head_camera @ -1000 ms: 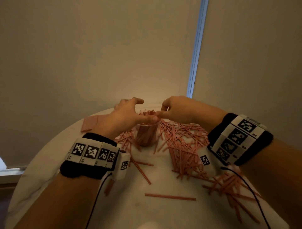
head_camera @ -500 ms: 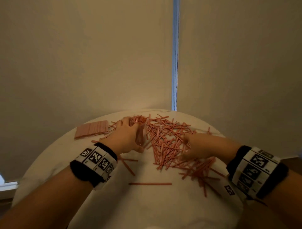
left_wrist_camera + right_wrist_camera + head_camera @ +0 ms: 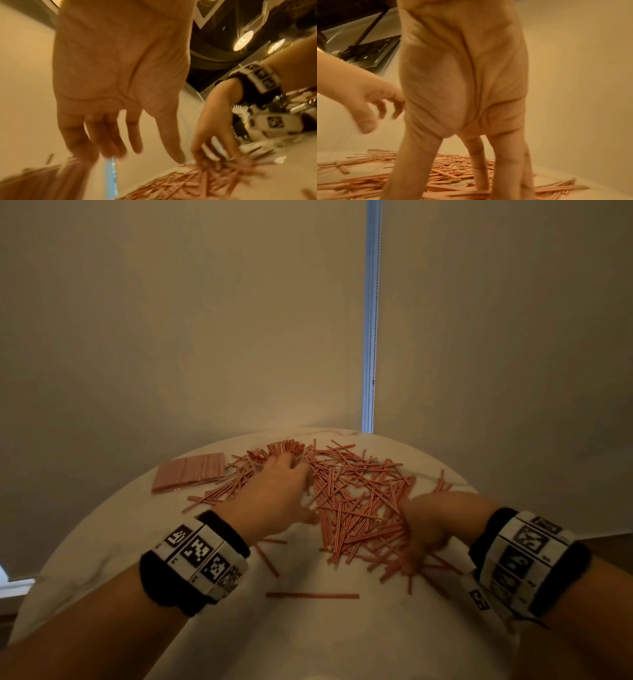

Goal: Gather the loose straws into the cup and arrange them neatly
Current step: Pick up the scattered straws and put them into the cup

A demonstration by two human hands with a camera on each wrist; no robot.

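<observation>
A heap of thin pink straws (image 3: 356,501) lies across the far half of the round white table (image 3: 102,542). Behind my left hand (image 3: 274,491) stands a bunch of upright straws (image 3: 286,447); the cup that holds them is hidden by the hand. In the left wrist view my left hand (image 3: 120,135) has loose, straight fingers and holds nothing. My right hand (image 3: 421,522) is at the heap's near right side. Its straight fingers (image 3: 477,162) point down onto the straws.
A flat pink pack of straws (image 3: 190,474) lies at the far left of the table. One single straw (image 3: 311,595) lies near me at the centre, and a few more are scattered beside my left wrist. A pale blind with a blue gap (image 3: 371,320) hangs right behind the table.
A second ago both hands met over the cup's top. My right hand has since dropped onto the right side of the heap. My left hand has stayed by the cup, its fingers now loose.
</observation>
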